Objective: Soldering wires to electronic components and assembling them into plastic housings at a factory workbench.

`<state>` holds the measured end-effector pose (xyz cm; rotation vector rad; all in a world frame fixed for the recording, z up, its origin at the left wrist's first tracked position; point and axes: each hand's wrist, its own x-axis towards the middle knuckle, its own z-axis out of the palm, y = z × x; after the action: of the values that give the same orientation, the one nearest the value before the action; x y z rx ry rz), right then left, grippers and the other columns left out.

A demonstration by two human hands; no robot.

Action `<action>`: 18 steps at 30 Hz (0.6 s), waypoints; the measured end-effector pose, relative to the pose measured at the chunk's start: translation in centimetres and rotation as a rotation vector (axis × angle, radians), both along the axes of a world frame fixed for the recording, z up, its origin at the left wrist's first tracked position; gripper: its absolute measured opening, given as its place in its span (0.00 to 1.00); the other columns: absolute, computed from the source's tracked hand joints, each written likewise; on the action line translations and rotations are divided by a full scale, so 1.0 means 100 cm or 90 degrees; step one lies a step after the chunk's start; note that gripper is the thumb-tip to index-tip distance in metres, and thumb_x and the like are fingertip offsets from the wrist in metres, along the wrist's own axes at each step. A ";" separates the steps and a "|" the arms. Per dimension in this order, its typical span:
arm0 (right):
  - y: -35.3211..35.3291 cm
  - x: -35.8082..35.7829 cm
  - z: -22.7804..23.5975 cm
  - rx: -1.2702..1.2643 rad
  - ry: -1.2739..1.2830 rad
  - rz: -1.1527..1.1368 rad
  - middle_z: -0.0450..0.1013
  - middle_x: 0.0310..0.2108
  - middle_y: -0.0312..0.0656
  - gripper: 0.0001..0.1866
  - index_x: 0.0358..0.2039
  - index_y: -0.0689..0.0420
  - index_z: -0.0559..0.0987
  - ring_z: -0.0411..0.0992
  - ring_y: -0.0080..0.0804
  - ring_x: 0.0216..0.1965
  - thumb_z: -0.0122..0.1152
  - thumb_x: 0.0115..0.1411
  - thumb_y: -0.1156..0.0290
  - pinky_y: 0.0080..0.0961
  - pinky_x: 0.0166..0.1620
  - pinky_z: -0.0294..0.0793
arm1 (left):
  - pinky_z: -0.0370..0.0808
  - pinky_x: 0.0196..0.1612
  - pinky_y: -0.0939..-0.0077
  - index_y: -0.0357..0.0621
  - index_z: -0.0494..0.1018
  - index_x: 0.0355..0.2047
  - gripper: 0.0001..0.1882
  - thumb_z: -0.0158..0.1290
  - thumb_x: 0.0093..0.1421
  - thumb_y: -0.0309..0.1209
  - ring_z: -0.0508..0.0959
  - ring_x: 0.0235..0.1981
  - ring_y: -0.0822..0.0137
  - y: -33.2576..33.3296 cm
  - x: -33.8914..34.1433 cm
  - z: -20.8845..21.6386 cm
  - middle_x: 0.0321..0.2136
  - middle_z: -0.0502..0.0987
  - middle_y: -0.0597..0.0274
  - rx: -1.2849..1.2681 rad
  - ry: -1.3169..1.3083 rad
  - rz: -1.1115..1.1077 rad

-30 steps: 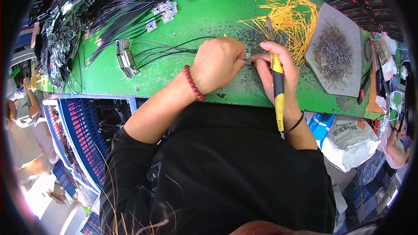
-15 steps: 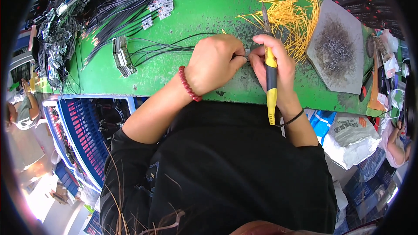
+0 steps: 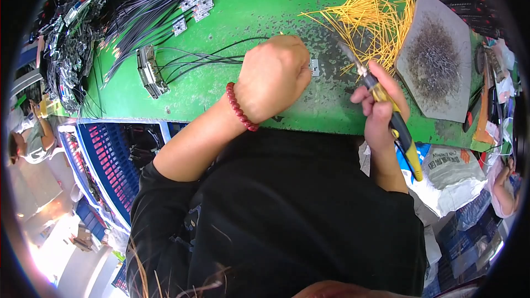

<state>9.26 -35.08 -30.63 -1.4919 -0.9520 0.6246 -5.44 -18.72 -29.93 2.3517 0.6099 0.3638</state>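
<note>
My left hand (image 3: 277, 77) is closed around the ends of several black wires (image 3: 212, 60). A small pale circuit board (image 3: 314, 67) pokes out past its fingertips. At the other end, the wires run to a stack of dark, shiny modules (image 3: 151, 72) on the green table. In my right hand (image 3: 386, 96) is a soldering iron (image 3: 409, 146) with a yellow and black handle. Its metal tip slants up and left above the table, apart from the board.
Thin yellow tubes or wires (image 3: 381, 14) lie in a loose heap on the green table (image 3: 232, 22). A stained grey plate (image 3: 436, 60) sits to the right. More black wires with small boards (image 3: 193, 5) pile up far left, and a blue basket (image 3: 107, 160) stands below the edge.
My right hand has moved right, away from my left hand, and the soldering iron has turned from upright to slanted. The left hand stays nearly still.
</note>
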 end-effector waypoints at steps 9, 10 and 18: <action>-0.021 0.001 -0.021 0.029 0.084 -0.032 0.70 0.25 0.38 0.15 0.37 0.66 0.72 0.66 0.19 0.22 0.59 0.56 0.66 0.15 0.26 0.65 | 0.75 0.35 0.64 0.37 0.72 0.21 0.04 0.56 0.47 0.23 0.77 0.31 0.53 0.004 0.000 0.000 0.28 0.77 0.56 -0.015 0.022 -0.016; -0.019 0.000 -0.019 0.035 0.084 -0.030 0.68 0.24 0.37 0.13 0.35 0.63 0.70 0.66 0.18 0.22 0.60 0.56 0.69 0.15 0.27 0.65 | 0.75 0.35 0.64 0.37 0.72 0.21 0.04 0.56 0.47 0.23 0.77 0.31 0.53 0.004 0.000 0.000 0.28 0.77 0.56 -0.016 0.023 -0.016; -0.014 -0.002 -0.016 0.021 0.083 -0.014 0.66 0.21 0.30 0.10 0.34 0.63 0.72 0.60 0.12 0.21 0.62 0.53 0.74 0.13 0.25 0.57 | 0.75 0.34 0.64 0.37 0.72 0.20 0.04 0.56 0.47 0.23 0.77 0.31 0.53 0.006 -0.001 0.000 0.28 0.78 0.57 -0.010 0.038 -0.019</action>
<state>9.03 -36.50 -32.27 -1.4136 -0.8405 0.6786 -5.50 -18.14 -29.90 2.3610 0.6027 0.2745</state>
